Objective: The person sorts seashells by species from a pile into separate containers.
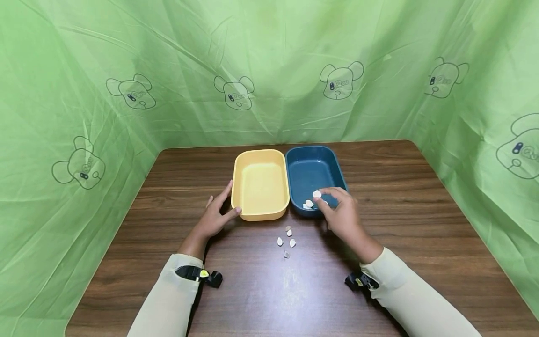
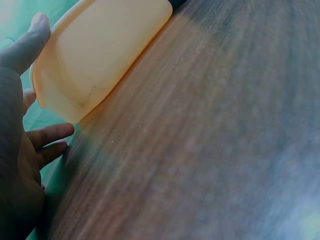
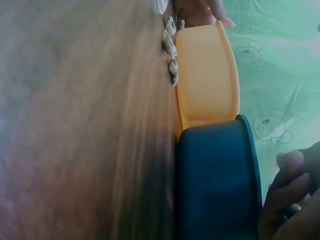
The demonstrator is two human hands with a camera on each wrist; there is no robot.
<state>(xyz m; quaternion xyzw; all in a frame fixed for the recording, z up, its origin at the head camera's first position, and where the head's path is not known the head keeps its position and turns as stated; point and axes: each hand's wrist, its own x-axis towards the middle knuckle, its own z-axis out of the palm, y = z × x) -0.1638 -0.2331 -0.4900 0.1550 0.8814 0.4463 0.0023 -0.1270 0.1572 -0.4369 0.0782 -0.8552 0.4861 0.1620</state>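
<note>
In the head view, my right hand (image 1: 346, 216) is over the near end of the blue bin (image 1: 298, 157). Its thumb and fingers pinch a small white shell (image 1: 316, 194). Several more white shells (image 1: 309, 203) lie inside near that end, partly hidden by the hand. My left hand (image 1: 214, 218) rests against the near left corner of the yellow bin (image 1: 260, 216), fingers extended along the side and thumb at the rim. Several loose shells (image 1: 292, 243) lie on the table in front of the bins; the right wrist view shows some shells (image 3: 169, 44) beside the yellow wall.
The two bins stand side by side on a brown wood-grain table (image 1: 421, 262). A green curtain (image 1: 278, 42) printed with bear heads hangs behind the table and along both sides. Each wrist wears a black strap with a small camera (image 1: 215, 279).
</note>
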